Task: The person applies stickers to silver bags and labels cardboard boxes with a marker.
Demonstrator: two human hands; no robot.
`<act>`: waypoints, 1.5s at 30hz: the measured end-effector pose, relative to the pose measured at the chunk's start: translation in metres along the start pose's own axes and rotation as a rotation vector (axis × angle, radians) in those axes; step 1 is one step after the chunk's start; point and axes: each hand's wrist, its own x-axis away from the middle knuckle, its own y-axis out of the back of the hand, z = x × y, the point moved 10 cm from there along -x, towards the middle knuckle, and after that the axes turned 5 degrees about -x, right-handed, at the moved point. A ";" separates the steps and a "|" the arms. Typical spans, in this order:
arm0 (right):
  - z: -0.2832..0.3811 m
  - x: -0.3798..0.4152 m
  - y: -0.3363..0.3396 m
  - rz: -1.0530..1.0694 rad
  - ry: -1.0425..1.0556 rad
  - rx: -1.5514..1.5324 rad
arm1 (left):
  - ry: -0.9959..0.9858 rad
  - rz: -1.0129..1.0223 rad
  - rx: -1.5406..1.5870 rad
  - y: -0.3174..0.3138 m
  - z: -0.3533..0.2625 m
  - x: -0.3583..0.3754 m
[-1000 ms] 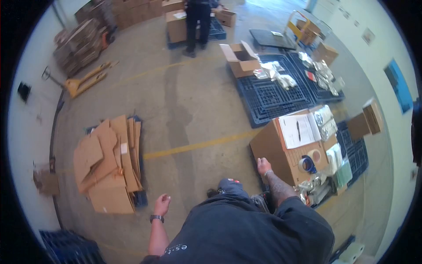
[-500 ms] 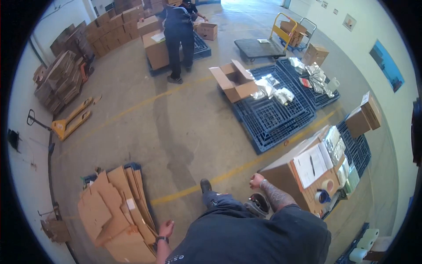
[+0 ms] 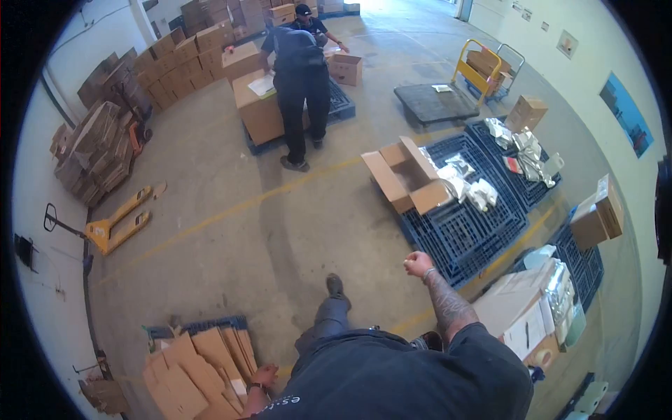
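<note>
My right hand swings forward at the end of a tattooed forearm, with its fingers curled closed. A tiny pale spot shows at the fingertips, too small to name. It is over the floor, left of the near corner of a blue plastic pallet. My left hand hangs low by my side, its fingers loosely apart and nothing seen in them. Flattened cardboard boxes lie stacked just left of it. To my right is a large carton with a paper sheet and pen and silvery pouches.
An open carton and silver bags sit on the blue pallet ahead. Farther off stands a person beside boxes, another person behind. A yellow pallet jack is at left, a flat cart at far right.
I have stepped forward, and the carton with the paper has slipped back on my right. My right hand has swung forward and up. The nearer person has shifted slightly beside the boxes.
</note>
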 end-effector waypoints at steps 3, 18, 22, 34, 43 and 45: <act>0.084 -0.065 0.020 -0.078 0.101 -0.071 | -0.037 -0.061 0.001 0.046 -0.070 -0.048; 0.192 -0.347 0.000 -0.106 -0.015 0.371 | -0.347 -0.266 0.117 0.236 -0.349 -0.198; 0.266 -0.361 -0.166 0.391 0.002 0.407 | -0.100 -0.076 -0.254 0.222 -0.309 -0.247; 0.709 -0.141 -0.438 1.933 0.463 0.419 | -0.115 -0.109 0.284 0.329 -0.310 -0.358; 0.804 -0.281 -0.595 1.358 0.595 0.491 | -0.314 -0.220 -0.333 0.719 -0.616 -0.460; 0.831 -0.318 -0.617 1.222 0.521 0.551 | -0.892 -0.266 -0.489 0.781 -0.827 -0.400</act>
